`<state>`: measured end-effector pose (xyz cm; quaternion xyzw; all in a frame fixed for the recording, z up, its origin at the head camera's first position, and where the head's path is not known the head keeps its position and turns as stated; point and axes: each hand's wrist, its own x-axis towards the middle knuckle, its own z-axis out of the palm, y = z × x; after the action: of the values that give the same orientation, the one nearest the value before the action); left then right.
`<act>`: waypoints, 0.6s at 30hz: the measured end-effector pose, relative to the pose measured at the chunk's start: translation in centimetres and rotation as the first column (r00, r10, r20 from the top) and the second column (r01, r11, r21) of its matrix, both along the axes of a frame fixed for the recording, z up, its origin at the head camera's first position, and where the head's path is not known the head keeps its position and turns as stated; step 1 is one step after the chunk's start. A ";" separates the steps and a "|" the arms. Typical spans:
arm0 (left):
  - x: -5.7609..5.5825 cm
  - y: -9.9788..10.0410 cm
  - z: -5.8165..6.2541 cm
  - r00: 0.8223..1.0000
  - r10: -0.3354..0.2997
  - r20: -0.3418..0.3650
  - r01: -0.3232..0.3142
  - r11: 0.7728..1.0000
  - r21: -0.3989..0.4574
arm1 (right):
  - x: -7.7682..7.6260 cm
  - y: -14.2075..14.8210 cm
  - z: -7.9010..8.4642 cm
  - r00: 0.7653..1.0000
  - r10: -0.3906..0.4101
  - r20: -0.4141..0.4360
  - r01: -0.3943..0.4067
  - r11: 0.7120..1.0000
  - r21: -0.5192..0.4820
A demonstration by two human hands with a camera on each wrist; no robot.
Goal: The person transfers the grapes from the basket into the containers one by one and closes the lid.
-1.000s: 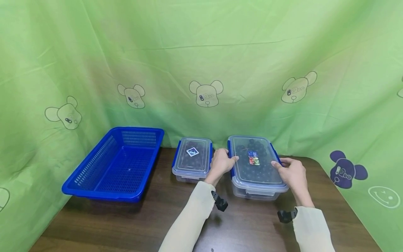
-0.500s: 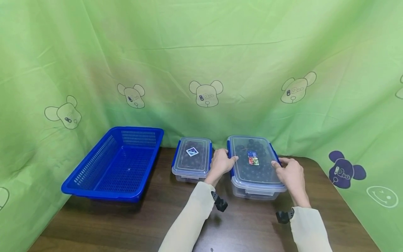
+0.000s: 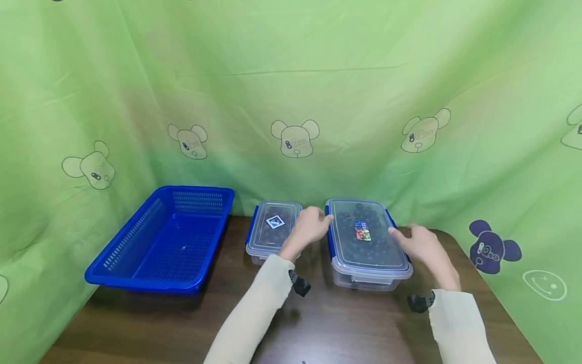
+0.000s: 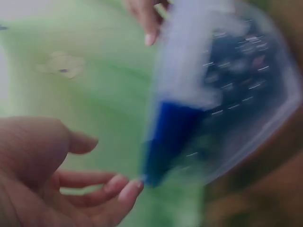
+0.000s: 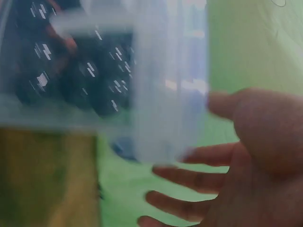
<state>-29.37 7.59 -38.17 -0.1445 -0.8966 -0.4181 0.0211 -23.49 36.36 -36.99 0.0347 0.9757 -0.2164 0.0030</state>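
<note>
A large clear food container [image 3: 345, 253] with blue side clips and a colourful label stands on the table, lid on, dark round fruit inside. My left hand [image 3: 310, 226] is at its left side, between it and a smaller container [image 3: 268, 237] with a diamond label. In the left wrist view the left fingers [image 4: 130, 191] are loosely extended, tips close to a blue clip [image 4: 173, 132]. My right hand [image 3: 423, 245] is at the large container's right side, thumb near the lid edge. The right wrist view shows its fingers [image 5: 194, 179] spread, holding nothing.
A blue plastic basket [image 3: 211, 263] with slotted walls stands at the left of the brown table [image 3: 336, 323]. A green curtain [image 3: 245, 111] with bear heads hangs close behind the containers and along both sides.
Both hands have drawn outward from the large container's sides, the left hand to the left, now overlapping the small container, the right hand slightly right. The containers stay on the table.
</note>
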 end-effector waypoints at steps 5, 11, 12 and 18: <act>0.0 -2.9 5.1 0.992 -0.071 -0.100 0.065 0.996 -0.065 | -0.7 1.3 2.8 0.997 0.045 -0.058 -0.041 0.997 0.067; 1.3 -7.4 11.0 0.964 -0.061 -0.258 0.006 0.978 -0.209 | -1.7 2.2 5.4 0.993 0.109 -0.043 -0.102 0.986 0.131; 1.6 -8.3 11.8 0.962 -0.064 -0.267 0.003 0.974 -0.224 | -1.8 2.4 5.8 0.992 0.114 -0.045 -0.106 0.983 0.149; 2.2 -13.9 15.0 0.961 -0.086 -0.264 -0.022 0.924 -0.382 | -2.2 4.5 7.2 0.990 0.131 -0.042 -0.117 0.962 0.246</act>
<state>-27.17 -6.31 -23.16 -0.2173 -0.9464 -0.2120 0.1104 -25.65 40.87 -29.74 -0.0327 0.9948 -0.0955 -0.0160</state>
